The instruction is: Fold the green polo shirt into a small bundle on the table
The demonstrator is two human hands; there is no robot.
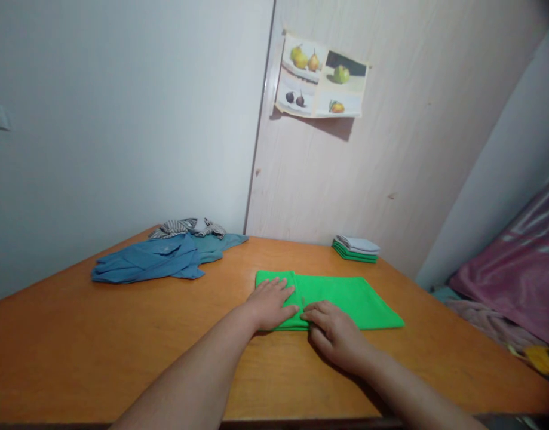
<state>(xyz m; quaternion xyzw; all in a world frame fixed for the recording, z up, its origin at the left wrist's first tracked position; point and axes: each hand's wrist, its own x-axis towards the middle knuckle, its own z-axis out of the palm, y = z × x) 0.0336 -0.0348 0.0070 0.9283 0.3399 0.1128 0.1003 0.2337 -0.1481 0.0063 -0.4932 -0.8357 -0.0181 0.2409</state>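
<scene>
A bright green cloth [346,298] lies on the table in front of me, folded flat, with its left end turned over into a narrow panel. My left hand [270,304] rests open on that panel, fingers spread and palm down. Close beside it, my right hand [332,331] is at the cloth's near edge. Its fingers are bent and held together on top of the fabric, just right of the fold line, with the thumb at the near edge. What lies under the right fingertips is hidden.
The orange wooden table [166,340] meets the wall at the back. Rumpled blue clothes [153,260] and a striped cloth [184,227] lie at back left. A small stack of folded green and grey cloths [355,249] sits at back right. Pink fabric [511,269] hangs beyond the right edge.
</scene>
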